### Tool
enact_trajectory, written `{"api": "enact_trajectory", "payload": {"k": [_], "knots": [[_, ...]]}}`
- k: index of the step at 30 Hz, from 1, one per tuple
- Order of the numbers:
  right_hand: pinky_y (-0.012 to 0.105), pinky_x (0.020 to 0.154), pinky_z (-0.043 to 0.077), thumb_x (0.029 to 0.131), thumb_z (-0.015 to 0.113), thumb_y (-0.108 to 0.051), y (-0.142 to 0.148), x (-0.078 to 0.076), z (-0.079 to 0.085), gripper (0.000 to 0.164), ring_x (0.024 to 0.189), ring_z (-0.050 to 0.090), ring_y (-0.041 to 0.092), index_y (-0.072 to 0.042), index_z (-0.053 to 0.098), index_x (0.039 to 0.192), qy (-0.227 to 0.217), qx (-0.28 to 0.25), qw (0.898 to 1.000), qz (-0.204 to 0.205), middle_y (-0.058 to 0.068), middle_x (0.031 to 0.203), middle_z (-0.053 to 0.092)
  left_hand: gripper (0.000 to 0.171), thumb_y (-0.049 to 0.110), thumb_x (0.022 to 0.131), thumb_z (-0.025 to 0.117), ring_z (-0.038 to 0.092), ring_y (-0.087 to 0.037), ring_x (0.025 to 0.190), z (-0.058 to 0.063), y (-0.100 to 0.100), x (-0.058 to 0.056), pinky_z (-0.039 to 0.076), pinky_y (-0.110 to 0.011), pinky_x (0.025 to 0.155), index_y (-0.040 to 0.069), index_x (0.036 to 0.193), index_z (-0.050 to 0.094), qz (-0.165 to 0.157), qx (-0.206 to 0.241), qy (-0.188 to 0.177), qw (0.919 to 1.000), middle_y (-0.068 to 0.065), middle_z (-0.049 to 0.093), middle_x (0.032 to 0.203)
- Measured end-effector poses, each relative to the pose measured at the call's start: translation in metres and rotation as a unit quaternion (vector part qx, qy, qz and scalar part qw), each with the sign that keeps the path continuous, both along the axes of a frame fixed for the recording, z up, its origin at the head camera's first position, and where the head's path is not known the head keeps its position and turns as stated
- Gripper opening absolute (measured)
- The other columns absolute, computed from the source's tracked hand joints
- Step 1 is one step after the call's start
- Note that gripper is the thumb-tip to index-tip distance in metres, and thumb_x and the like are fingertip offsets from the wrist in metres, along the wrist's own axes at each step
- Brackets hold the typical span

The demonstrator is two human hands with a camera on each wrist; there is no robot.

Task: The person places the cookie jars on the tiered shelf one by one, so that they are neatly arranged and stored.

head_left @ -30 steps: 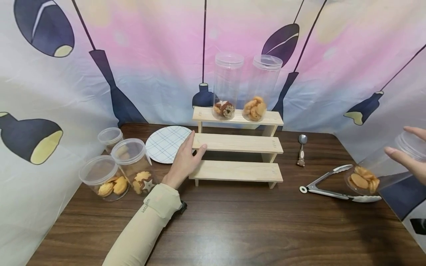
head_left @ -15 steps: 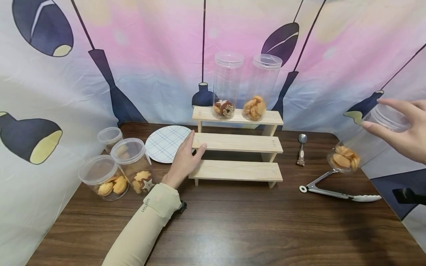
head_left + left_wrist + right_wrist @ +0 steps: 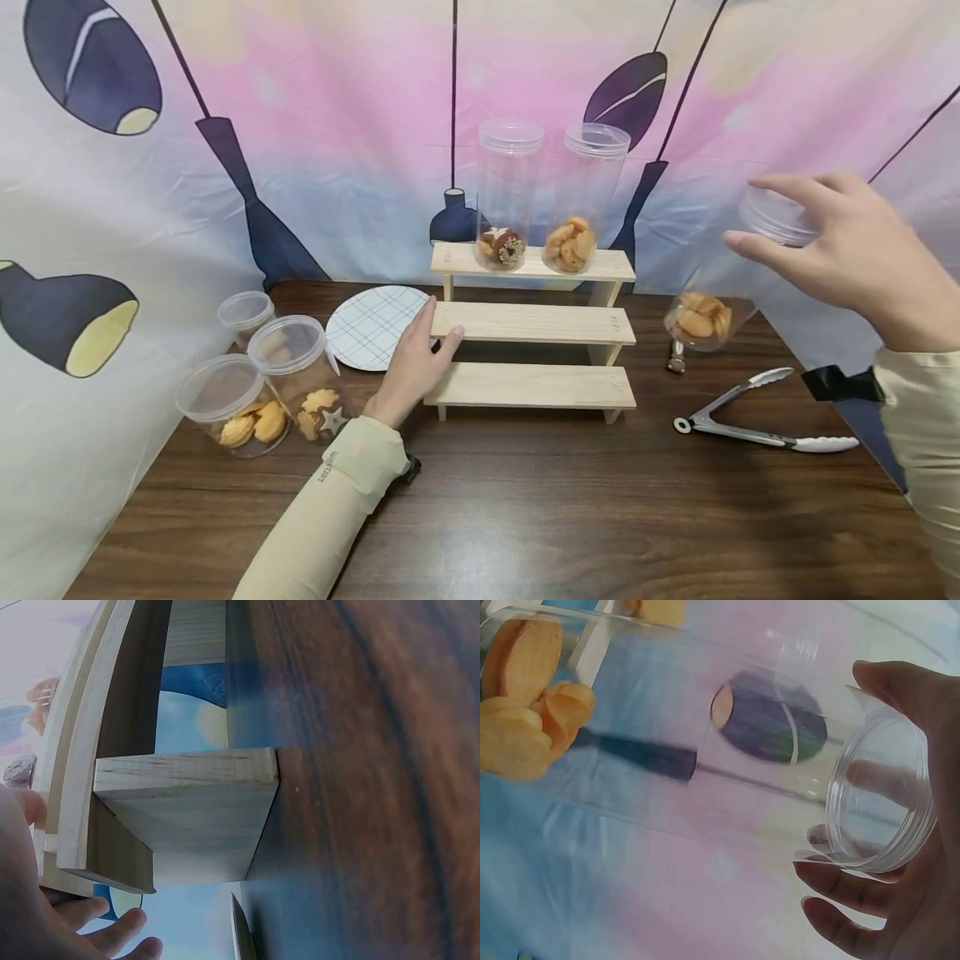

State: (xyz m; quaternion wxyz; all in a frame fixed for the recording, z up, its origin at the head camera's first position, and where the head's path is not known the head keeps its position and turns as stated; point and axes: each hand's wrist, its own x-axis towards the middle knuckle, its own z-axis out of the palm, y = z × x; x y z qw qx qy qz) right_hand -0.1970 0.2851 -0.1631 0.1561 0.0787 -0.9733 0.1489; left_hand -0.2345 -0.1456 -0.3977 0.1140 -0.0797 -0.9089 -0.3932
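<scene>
Where the held jar (image 3: 735, 273) hangs, the spoon (image 3: 677, 359) is partly hidden.

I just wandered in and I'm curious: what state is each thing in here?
Right hand: gripping the held jar at its lid end
Held jar: lidded, tilted, cookies inside
Left hand: resting against the rack
Rack: standing
Left top jar, right top jar: lidded, upright
Three left-side jars: lidded, standing on the table
Plate: lying on the table
Tongs: spread open
Spoon: partly hidden by the held jar
</scene>
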Motion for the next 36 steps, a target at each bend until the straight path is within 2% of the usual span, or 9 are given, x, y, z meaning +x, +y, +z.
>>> {"api": "enact_trajectory", "payload": {"k": [3,7,10,15,20,27,29,33,36], "knots": [[0.073,0.088,0.031,0.089,0.067,-0.053,-0.016,-0.005,0.003,0.074,0.118,0.04,0.05,-0.032,0.039,0.154,-0.007,-0.016,1.0,0.024,0.031,0.15,0.032,0.081,0.059,0.101,0.042,0.024,-0.034,0.149,-0.001,0.0,0.0,0.022,-0.048,0.121,0.011,0.161,0.017,-0.001,0.002,0.002,1.0,-0.016,0.023,0.163],[0.076,0.094,0.029,0.089,0.069,-0.053,-0.037,-0.012,0.002,0.072,0.128,0.037,0.05,-0.036,0.04,0.153,-0.009,-0.033,0.998,0.058,0.027,0.152,0.032,0.08,0.059,0.101,0.042,0.024,-0.034,0.149,0.0,0.001,0.0,0.022,-0.049,0.121,0.011,0.161,0.017,-0.001,0.004,0.002,1.0,-0.016,0.023,0.163],[0.075,0.097,0.029,0.089,0.068,-0.054,-0.051,-0.019,0.0,0.071,0.131,0.037,0.048,-0.036,0.042,0.152,-0.007,-0.038,0.996,0.078,0.025,0.152,0.034,0.08,0.057,0.101,0.043,0.024,-0.034,0.149,0.001,0.0,0.0,0.023,-0.049,0.12,0.01,0.161,0.017,-0.004,0.005,0.005,1.0,-0.016,0.023,0.163],[0.07,0.096,0.034,0.088,0.068,-0.056,-0.074,-0.029,-0.004,0.07,0.126,0.041,0.044,-0.035,0.044,0.151,-0.005,-0.047,0.994,0.095,0.022,0.15,0.037,0.079,0.057,0.101,0.043,0.025,-0.033,0.149,-0.001,0.0,0.0,0.023,-0.048,0.121,0.01,0.16,0.018,-0.003,0.004,0.007,1.0,-0.016,0.023,0.163],[0.063,0.095,0.038,0.087,0.068,-0.057,-0.097,-0.036,-0.006,0.071,0.118,0.044,0.037,-0.033,0.046,0.15,0.009,-0.049,0.99,0.129,0.02,0.138,0.045,0.079,0.056,0.101,0.043,0.025,-0.033,0.149,-0.001,0.0,0.0,0.023,-0.048,0.121,0.01,0.16,0.017,-0.002,0.002,0.009,1.0,-0.016,0.024,0.163],[0.061,0.1,0.039,0.087,0.065,-0.062,-0.129,-0.043,-0.006,0.073,0.119,0.047,0.035,-0.032,0.045,0.151,0.001,-0.032,0.987,0.16,0.016,0.146,0.042,0.078,0.053,0.102,0.045,0.026,-0.034,0.148,0.001,0.0,0.0,0.022,-0.048,0.121,0.008,0.16,0.019,-0.001,0.0,0.015,0.9999,-0.019,0.025,0.162],[0.06,0.098,0.041,0.087,0.064,-0.064,-0.138,-0.046,-0.006,0.074,0.114,0.049,0.034,-0.032,0.045,0.151,-0.002,-0.031,0.985,0.167,0.016,0.146,0.041,0.078,0.053,0.102,0.045,0.026,-0.034,0.149,0.001,0.0,0.001,0.022,-0.047,0.121,0.008,0.16,0.018,0.0,-0.001,0.014,0.9999,-0.018,0.025,0.162],[0.06,0.1,0.041,0.086,0.063,-0.067,-0.154,-0.05,-0.006,0.076,0.114,0.05,0.032,-0.034,0.044,0.151,-0.013,-0.031,0.984,0.175,0.015,0.148,0.04,0.078,0.054,0.102,0.045,0.026,-0.033,0.149,0.002,0.001,0.001,0.022,-0.047,0.121,0.009,0.16,0.019,0.001,0.0,0.008,1.0,-0.018,0.025,0.162],[0.057,0.098,0.043,0.085,0.063,-0.07,-0.165,-0.054,-0.008,0.077,0.108,0.053,0.029,-0.036,0.043,0.151,-0.02,-0.029,0.983,0.182,0.013,0.143,0.043,0.079,0.055,0.101,0.044,0.025,-0.033,0.149,0.002,0.001,0.001,0.022,-0.047,0.121,0.01,0.16,0.018,0.003,-0.001,0.004,1.0,-0.016,0.024,0.163]]}}
